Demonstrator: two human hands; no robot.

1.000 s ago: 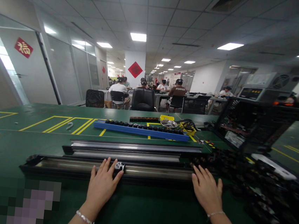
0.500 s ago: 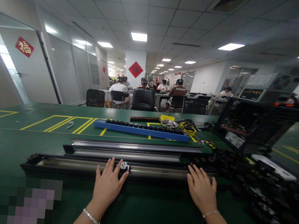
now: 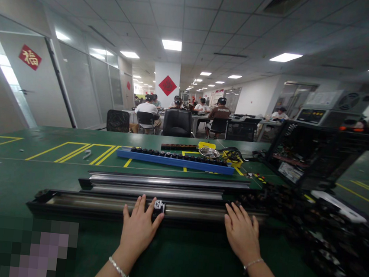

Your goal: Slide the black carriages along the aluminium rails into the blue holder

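My left hand (image 3: 139, 224) lies over a long dark channel (image 3: 70, 199) with a metal strip inside, its fingers spread. Between its index finger and thumb sits a small black block with white marks (image 3: 159, 205); the hand touches it, with no closed grip visible. My right hand (image 3: 243, 232) rests palm down over the right part of the same channel, fingers stretched out and holding nothing visible. Just behind lie more metal-faced rails (image 3: 156, 191). The undersides of both hands are hidden.
A blue tray (image 3: 175, 161) with a row of black parts lies farther back, near a shiny metal dish (image 3: 208, 152). At right are a heap of dark parts (image 3: 320, 247), a white bar (image 3: 337, 206) and an open computer case (image 3: 316, 155). Several people sit beyond.
My left hand and the small black block have shifted slightly right along the channel. My right hand has moved a little left, so the hands are closer together.
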